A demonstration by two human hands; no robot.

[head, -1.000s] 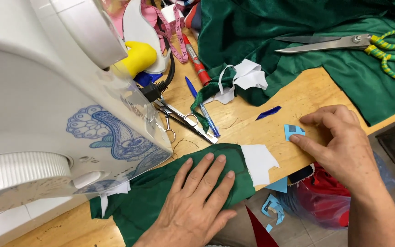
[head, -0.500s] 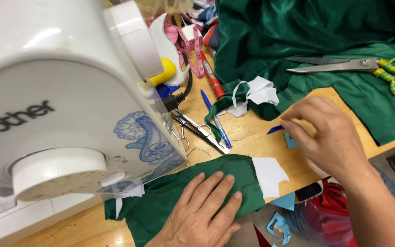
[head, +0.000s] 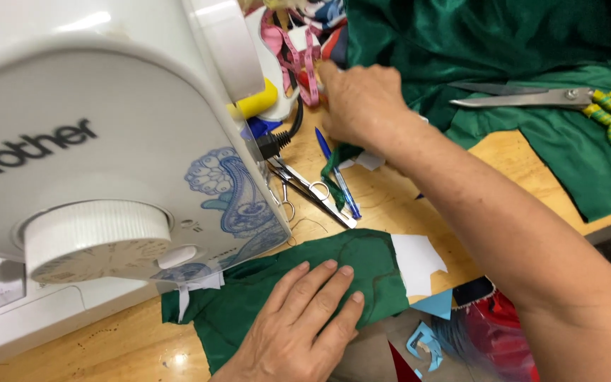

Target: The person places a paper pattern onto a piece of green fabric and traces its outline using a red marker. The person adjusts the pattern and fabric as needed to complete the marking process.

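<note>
- Left hand [head: 298, 322] lies palm-down with fingers spread flat on the small green fabric piece [head: 277, 297], pressing it to the wooden table [head: 397, 201] just in front of the sewing machine [head: 100, 148]; it grips nothing and sits where it did in both earlier frames.
- Right hand [head: 358, 102] has moved a long way: a second ago it rested at the table's near edge over a small blue scrap, half a second ago it was lifted over that spot, and now it is stretched across the table to the far side, beside the pink measuring tape [head: 298, 64] and the clutter behind the machine.
- Its fingers curl down and away from the camera, so I cannot tell whether they are pinching anything.
- White paper piece [head: 415, 262] lies touching the right end of the green fabric piece, at the table's edge, unchanged.
- Blue pen [head: 337, 180] and small silver snips [head: 305, 191] lie between the machine and the right forearm.
- Large scissors [head: 532, 95] with green-and-yellow wrapped handles rest on the big green cloth [head: 503, 42] at the far right, well apart from both hands.
- View has swung, so the machine fills more of the left side than before.
</note>
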